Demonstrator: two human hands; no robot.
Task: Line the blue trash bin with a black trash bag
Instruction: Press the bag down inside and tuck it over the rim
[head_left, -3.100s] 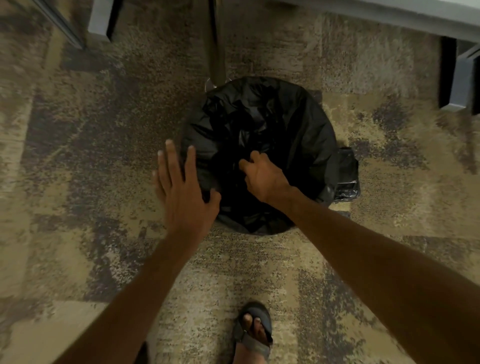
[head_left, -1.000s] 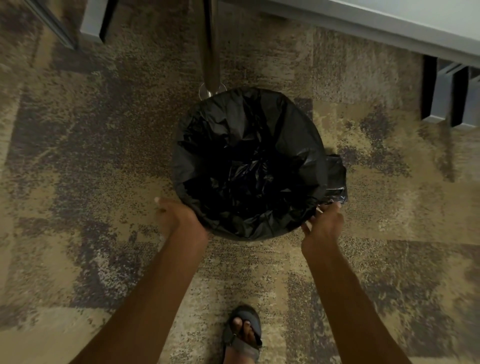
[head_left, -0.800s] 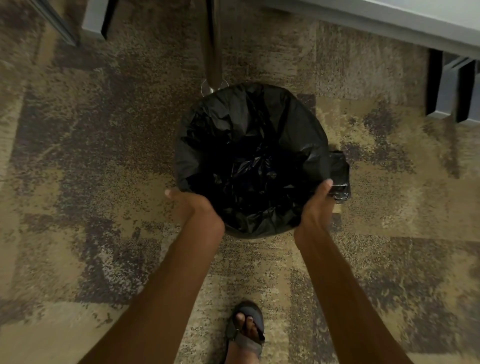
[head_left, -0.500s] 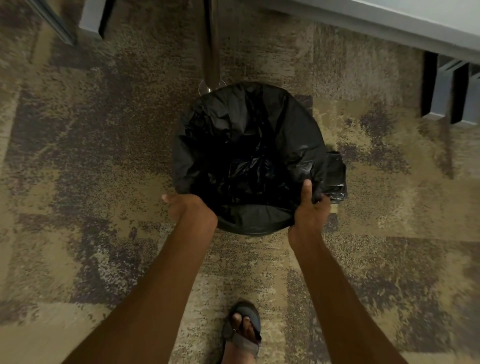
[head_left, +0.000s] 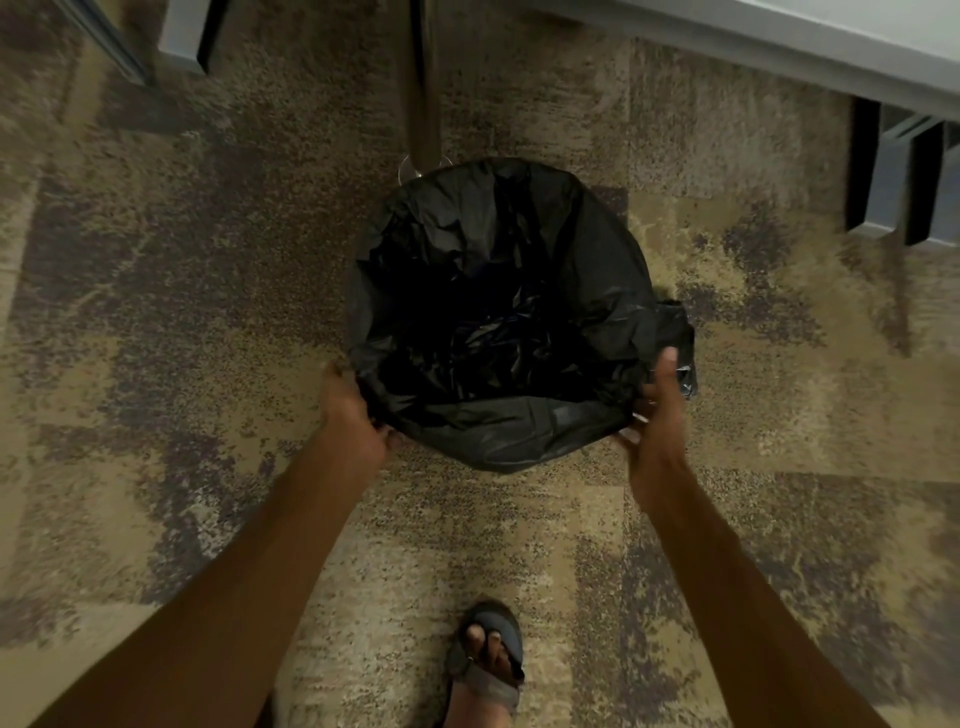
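**Black bag over the bin, both hands at its near rim**

Black plastic fills the middle of your head view: the bag (head_left: 498, 312) is spread across the round mouth of the bin (head_left: 498, 452) and folded down over the rim, so the bin's own wall is hidden and you cannot see its blue. The bin stands on the patterned brown carpet (head_left: 182, 312), straight ahead of your sandalled foot (head_left: 488, 660).

Your left hand (head_left: 350, 415) is curled on the near-left edge, fingers closed on the bag where it wraps the rim. Your right hand (head_left: 657, 415) is pressed to the near-right edge, thumb lying up along the plastic; its fingers are blurred and partly under the fold, so you cannot tell whether they pinch the bag or only press it.

A loose bunch of bag sticks out on the right side, just beyond your right thumb. Inside, the plastic sags in crumpled folds.

A metal pole (head_left: 423, 78) rises just behind the bin. Grey furniture legs (head_left: 883, 171) stand well apart at upper right.
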